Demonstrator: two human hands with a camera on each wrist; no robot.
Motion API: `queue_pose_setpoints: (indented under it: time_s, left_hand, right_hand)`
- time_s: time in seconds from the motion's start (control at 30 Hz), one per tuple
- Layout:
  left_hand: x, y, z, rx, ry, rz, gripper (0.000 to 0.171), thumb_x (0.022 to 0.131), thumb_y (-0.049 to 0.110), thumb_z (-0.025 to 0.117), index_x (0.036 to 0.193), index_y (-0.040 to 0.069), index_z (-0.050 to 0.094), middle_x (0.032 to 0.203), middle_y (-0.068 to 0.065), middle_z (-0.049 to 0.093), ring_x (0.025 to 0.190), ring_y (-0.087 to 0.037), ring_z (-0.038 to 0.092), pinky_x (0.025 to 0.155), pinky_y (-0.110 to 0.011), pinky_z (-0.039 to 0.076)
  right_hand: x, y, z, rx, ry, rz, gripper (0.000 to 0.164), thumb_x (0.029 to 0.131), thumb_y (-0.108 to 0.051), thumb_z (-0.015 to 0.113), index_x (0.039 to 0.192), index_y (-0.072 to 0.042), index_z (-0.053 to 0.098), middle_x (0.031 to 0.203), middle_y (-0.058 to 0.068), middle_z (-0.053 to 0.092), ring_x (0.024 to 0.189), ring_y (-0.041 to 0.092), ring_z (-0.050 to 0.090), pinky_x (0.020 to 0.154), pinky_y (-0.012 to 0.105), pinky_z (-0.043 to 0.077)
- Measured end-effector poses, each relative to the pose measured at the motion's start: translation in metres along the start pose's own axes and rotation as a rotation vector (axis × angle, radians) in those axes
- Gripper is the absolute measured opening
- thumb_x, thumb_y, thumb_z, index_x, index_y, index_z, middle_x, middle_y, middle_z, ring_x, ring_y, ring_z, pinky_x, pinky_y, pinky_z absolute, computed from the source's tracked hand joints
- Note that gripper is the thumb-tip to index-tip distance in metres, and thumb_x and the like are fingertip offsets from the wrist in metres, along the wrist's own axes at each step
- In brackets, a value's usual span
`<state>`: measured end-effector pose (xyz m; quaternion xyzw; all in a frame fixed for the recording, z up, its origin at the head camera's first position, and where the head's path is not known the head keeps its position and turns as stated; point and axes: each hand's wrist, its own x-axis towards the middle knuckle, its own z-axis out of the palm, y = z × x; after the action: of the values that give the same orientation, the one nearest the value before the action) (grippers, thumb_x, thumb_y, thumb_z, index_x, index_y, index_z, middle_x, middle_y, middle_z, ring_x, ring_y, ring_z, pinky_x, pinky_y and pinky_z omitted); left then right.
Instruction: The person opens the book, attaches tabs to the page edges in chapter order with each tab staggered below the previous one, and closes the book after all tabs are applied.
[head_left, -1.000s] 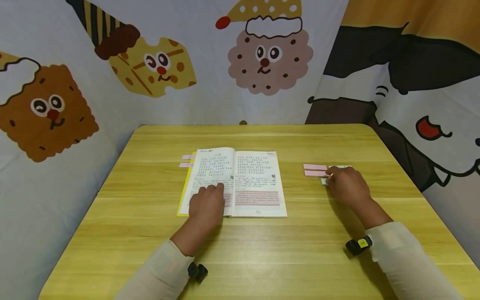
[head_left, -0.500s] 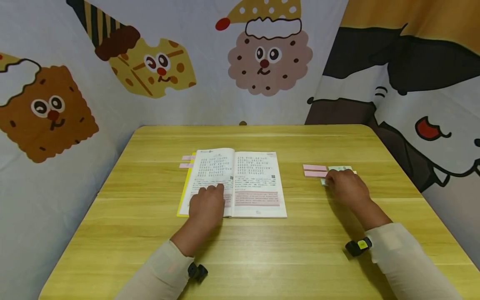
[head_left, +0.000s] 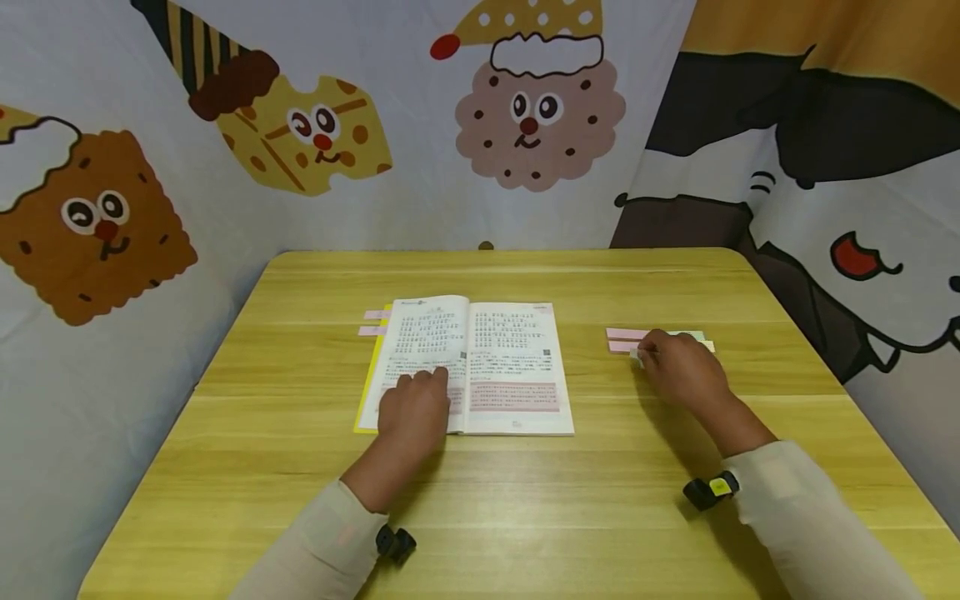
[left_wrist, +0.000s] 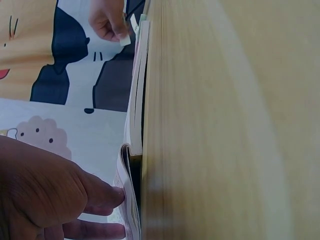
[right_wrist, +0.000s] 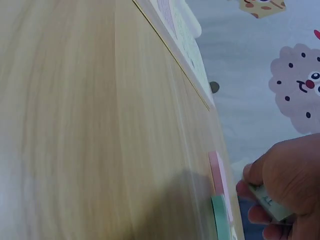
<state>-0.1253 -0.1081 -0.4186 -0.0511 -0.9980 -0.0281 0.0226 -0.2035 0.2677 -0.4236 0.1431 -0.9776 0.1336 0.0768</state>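
Observation:
An open book (head_left: 517, 350) with printed pages lies on the table. My left hand (head_left: 414, 407) rests on its left page, fingertips pressing near the fold; in the left wrist view those fingers (left_wrist: 107, 192) reach out and touch the page. To the right, my right hand (head_left: 686, 371) is above several sticky note pads. It pinches a small pale green sticky note (right_wrist: 270, 202) between thumb and fingers, clear of the table. Pink pads (head_left: 624, 335) show left of that hand, and a green pad (right_wrist: 220, 216) lies beside the pink in the right wrist view, partly hidden in the head view.
Two pink tabs (head_left: 372, 331) stick out past the book's left edge, beside a strip of yellow cover (head_left: 369, 392). The wooden table (head_left: 495, 517) ends at a cloth (head_left: 420, 217) printed with cartoon figures.
My right hand has shifted slightly left and lifted with the pale green note, now covering part of the pink pads. My left hand has stayed still on the page.

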Motion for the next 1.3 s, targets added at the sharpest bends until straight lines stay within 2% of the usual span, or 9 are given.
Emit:
queue_pose_setpoints:
  time_s: [0.1,0.4,0.67,0.97,1.3]
  left_hand:
    - [0.0,0.0,0.001,0.001,-0.002,0.0,0.028,0.088,0.025,0.065,0.11,0.009,0.06,0.085,-0.008,0.061,0.073,-0.026,0.054,0.051,-0.039,0.043]
    - [0.001,-0.001,0.002,0.004,0.002,0.007,0.03,0.088,0.025,0.065,0.112,0.009,0.06,0.085,-0.008,0.061,0.072,-0.026,0.054,0.051,-0.039,0.043]
    - [0.001,-0.001,0.002,0.009,0.004,0.009,0.031,0.087,0.026,0.066,0.112,0.009,0.06,0.083,-0.008,0.061,0.071,-0.026,0.053,0.05,-0.038,0.042]
    - [0.002,-0.002,0.004,0.011,0.005,0.008,0.031,0.087,0.026,0.067,0.112,0.009,0.061,0.084,-0.008,0.062,0.071,-0.026,0.054,0.05,-0.039,0.043]
    - [0.003,-0.002,0.005,0.004,-0.017,-0.009,0.032,0.087,0.027,0.067,0.112,0.01,0.06,0.087,-0.008,0.062,0.072,-0.027,0.054,0.052,-0.04,0.044]
  right_hand:
    - [0.005,-0.007,0.003,0.048,-0.014,0.007,0.017,0.094,-0.02,0.058,0.105,-0.009,0.063,0.085,0.006,0.064,0.079,0.027,0.056,0.062,0.043,0.043]
    - [0.021,-0.021,0.016,0.143,-0.041,-0.018,0.016,0.092,-0.022,0.061,0.103,-0.011,0.064,0.099,0.007,0.066,0.09,0.03,0.057,0.074,0.047,0.044]
    - [0.03,-0.032,0.021,0.169,-0.052,-0.032,0.017,0.092,-0.023,0.061,0.105,-0.013,0.063,0.095,0.005,0.065,0.089,0.027,0.055,0.069,0.044,0.044]
    - [0.038,-0.043,0.024,0.193,-0.112,-0.03,0.022,0.093,-0.025,0.06,0.111,-0.014,0.061,0.101,0.006,0.064,0.097,0.028,0.054,0.074,0.046,0.045]
    - [0.05,-0.049,0.032,0.208,-0.14,-0.039,0.02,0.093,-0.026,0.06,0.11,-0.016,0.061,0.102,0.004,0.061,0.097,0.026,0.053,0.074,0.043,0.045]
